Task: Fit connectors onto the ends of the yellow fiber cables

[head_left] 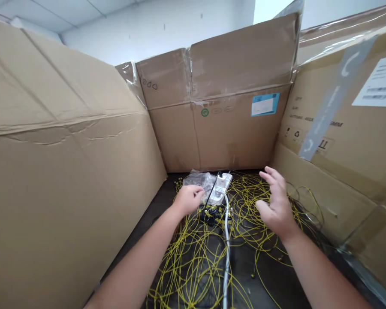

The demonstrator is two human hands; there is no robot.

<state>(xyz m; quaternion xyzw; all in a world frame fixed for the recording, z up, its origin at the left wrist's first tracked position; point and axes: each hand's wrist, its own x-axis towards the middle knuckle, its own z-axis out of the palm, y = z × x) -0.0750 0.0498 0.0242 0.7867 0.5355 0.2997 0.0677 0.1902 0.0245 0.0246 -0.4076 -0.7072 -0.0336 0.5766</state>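
Observation:
My left hand (188, 198) is closed, its fingers pinched at the edge of a clear plastic bag (202, 180) beside a white power strip (221, 185). A thin black rod or cable runs up past its fingertips. My right hand (276, 201) hovers open, fingers spread and slightly curled, above a tangle of thin yellow cables (244, 206) with black connectors (212, 213). A white cord (227, 244) runs from the power strip toward me across the dark surface (270, 279).
Tall cardboard walls enclose the area: one on the left (67, 171), one at the back (225, 120) with a blue-edged label (265, 104), one on the right (347, 128) with a white label. Yellow cables spread over most of the dark surface.

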